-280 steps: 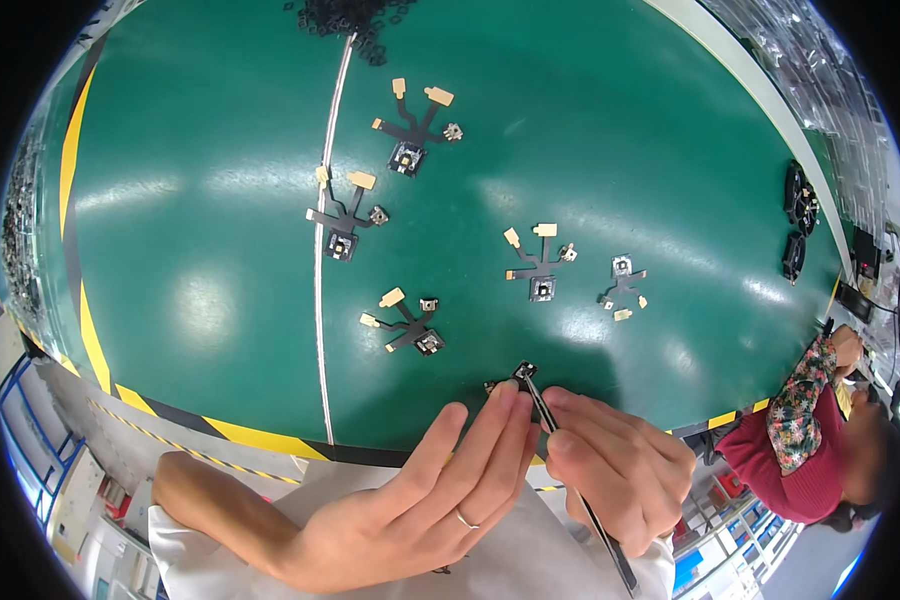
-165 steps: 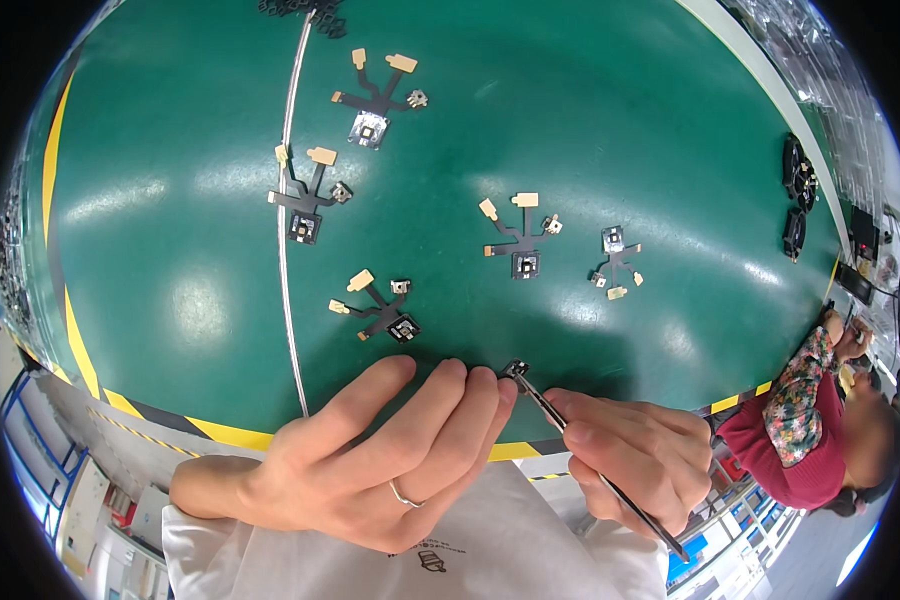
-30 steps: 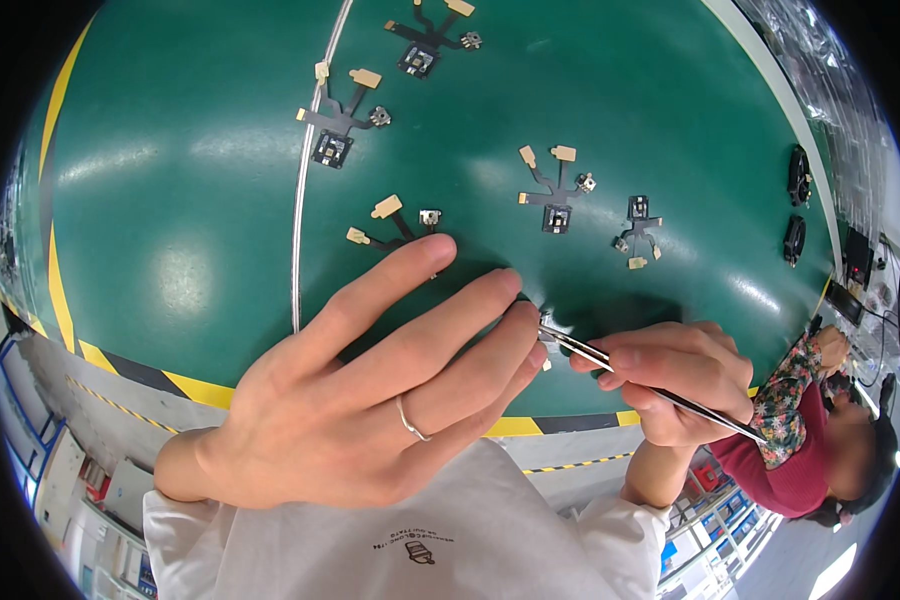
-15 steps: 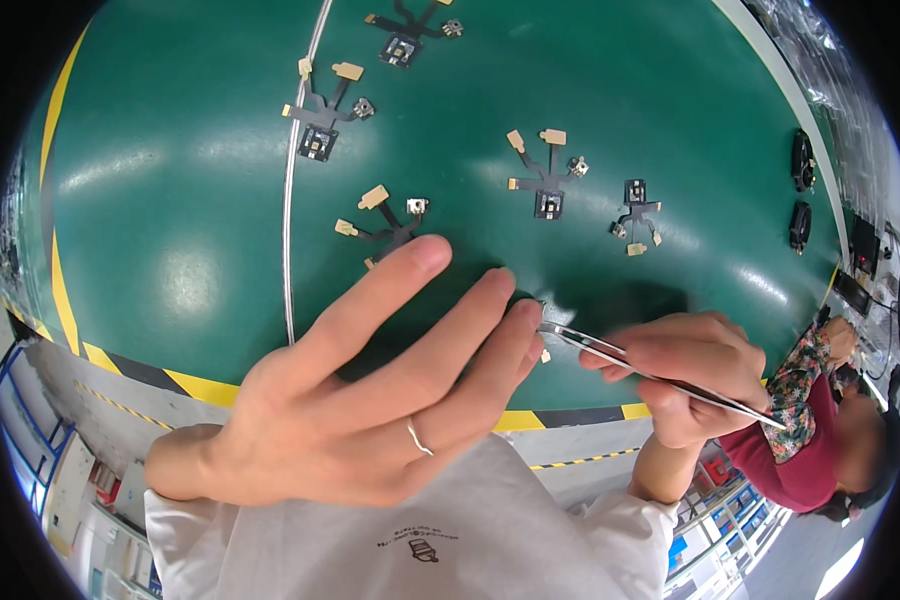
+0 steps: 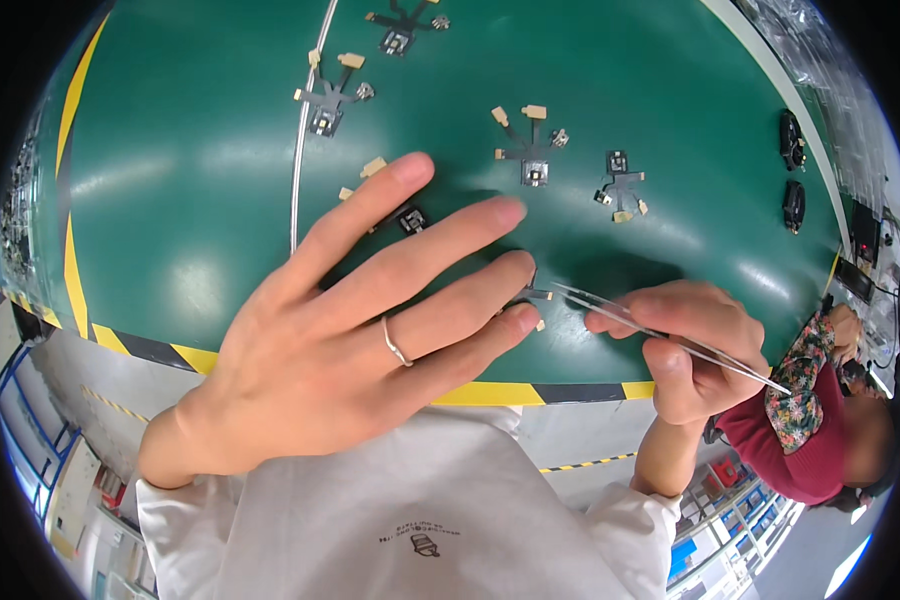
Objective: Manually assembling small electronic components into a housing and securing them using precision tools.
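My left hand [image 5: 340,350] is spread over the green mat, palm down, with a ring on one finger. Beneath its fingertips lies a small flexible circuit [image 5: 541,294], mostly hidden; a dark strip with a gold end sticks out beside them. Slim metal tweezers [image 5: 670,339] are pinched in my right hand [image 5: 705,350]. Their tips are slightly apart, close to the gold end, with nothing visible between them. Partly covered by my left index and middle fingers is another flexible circuit, whose black square [image 5: 411,220] and tan tabs [image 5: 373,167] show.
More branched flexible circuits lie ahead on the mat [image 5: 200,200], including one at centre [image 5: 535,172] and one to its right [image 5: 620,180]. Two black bundled parts [image 5: 792,140] sit at the far right. Striped tape [image 5: 490,394] marks the near edge. Another person's sleeve [image 5: 800,400] is at right.
The tweezer tips have drawn away from my left fingertips. My left fingers have spread and shifted, uncovering the gold-ended strip and a black square. The whole view has shifted slightly.
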A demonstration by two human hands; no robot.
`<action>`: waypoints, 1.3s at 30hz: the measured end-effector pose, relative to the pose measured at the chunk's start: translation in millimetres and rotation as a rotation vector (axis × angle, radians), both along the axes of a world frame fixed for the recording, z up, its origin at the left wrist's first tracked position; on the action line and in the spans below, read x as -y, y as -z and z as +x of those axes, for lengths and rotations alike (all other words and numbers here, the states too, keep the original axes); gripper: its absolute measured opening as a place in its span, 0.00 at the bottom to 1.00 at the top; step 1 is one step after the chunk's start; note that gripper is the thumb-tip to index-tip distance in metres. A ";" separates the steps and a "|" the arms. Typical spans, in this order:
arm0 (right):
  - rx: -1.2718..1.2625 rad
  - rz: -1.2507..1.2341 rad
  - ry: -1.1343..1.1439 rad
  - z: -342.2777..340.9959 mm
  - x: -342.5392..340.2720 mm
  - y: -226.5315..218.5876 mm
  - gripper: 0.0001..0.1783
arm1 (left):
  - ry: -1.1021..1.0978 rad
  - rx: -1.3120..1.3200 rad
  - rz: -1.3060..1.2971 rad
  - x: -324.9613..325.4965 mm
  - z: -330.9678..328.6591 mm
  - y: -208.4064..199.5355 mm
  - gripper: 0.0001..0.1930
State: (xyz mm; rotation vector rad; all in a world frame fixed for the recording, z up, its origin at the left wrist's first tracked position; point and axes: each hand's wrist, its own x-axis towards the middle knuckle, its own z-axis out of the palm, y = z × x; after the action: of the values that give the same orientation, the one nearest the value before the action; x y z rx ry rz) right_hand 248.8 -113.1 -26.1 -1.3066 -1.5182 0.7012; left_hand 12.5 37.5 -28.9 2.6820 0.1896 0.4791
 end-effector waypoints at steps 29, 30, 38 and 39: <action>0.979 0.126 -0.042 -40.8 -11.6 -16.6 0.17 | -0.060 0.094 -0.172 -18.5 -26.8 -16.8 0.16; 0.976 0.138 -0.042 -40.7 -11.9 -17.3 0.17 | -0.065 0.092 -0.162 -22.3 -34.0 -17.5 0.16; 0.536 0.070 0.031 -29.7 -15.1 -0.2 0.21 | -0.200 0.049 0.020 -21.4 -43.5 -10.5 0.20; 0.549 0.076 0.030 -29.3 -14.0 -0.3 0.21 | -0.200 0.029 0.023 -20.4 -42.1 -10.6 0.20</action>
State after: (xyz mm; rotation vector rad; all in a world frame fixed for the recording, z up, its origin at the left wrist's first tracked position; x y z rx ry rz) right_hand 219.5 -99.1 -25.8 -1.5371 -1.9287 0.2653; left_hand -29.6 57.9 -18.3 2.6894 0.4488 0.5836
